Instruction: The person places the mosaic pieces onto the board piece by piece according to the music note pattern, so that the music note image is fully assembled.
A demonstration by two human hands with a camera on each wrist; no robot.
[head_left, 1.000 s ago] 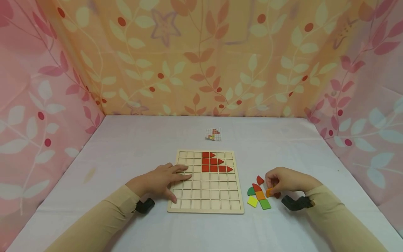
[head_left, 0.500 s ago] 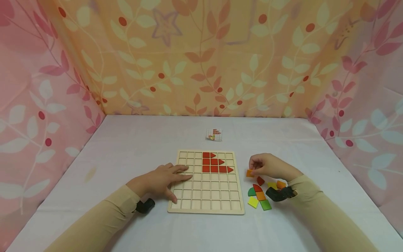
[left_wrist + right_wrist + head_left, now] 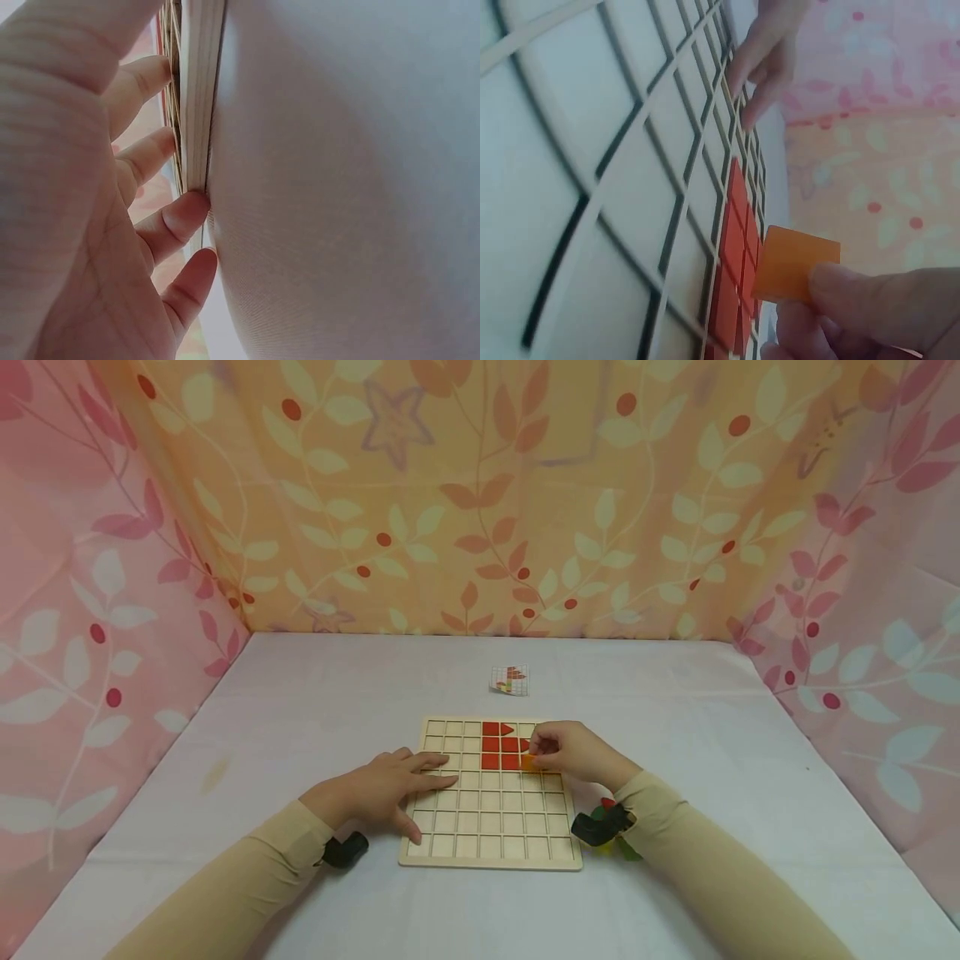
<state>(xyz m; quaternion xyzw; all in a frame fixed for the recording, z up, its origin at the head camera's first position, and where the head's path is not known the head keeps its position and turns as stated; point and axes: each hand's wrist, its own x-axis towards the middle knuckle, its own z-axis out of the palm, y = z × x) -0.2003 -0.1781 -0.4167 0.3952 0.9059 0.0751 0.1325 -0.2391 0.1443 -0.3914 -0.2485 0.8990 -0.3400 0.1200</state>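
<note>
A wooden grid board (image 3: 487,827) lies flat on the white table. Red square and pointed tiles (image 3: 500,745) fill part of its upper rows. My left hand (image 3: 386,789) rests on the board's left side with fingers spread; in the left wrist view its fingertips touch the board's edge (image 3: 196,97). Between thumb and fingers my right hand (image 3: 573,752) pinches an orange square tile (image 3: 791,259), held above the board's upper right part. In the head view that hand covers the right end of the third red row.
A small printed card (image 3: 509,681) with a coloured grid pattern lies behind the board. Loose tiles (image 3: 607,803) in red, green and yellow are on the table right of the board, partly hidden by the right wrist and its black strap camera (image 3: 602,825).
My right hand has picked up the orange square tile from the loose tiles and carried it left, over the board. The left hand stays in place.
</note>
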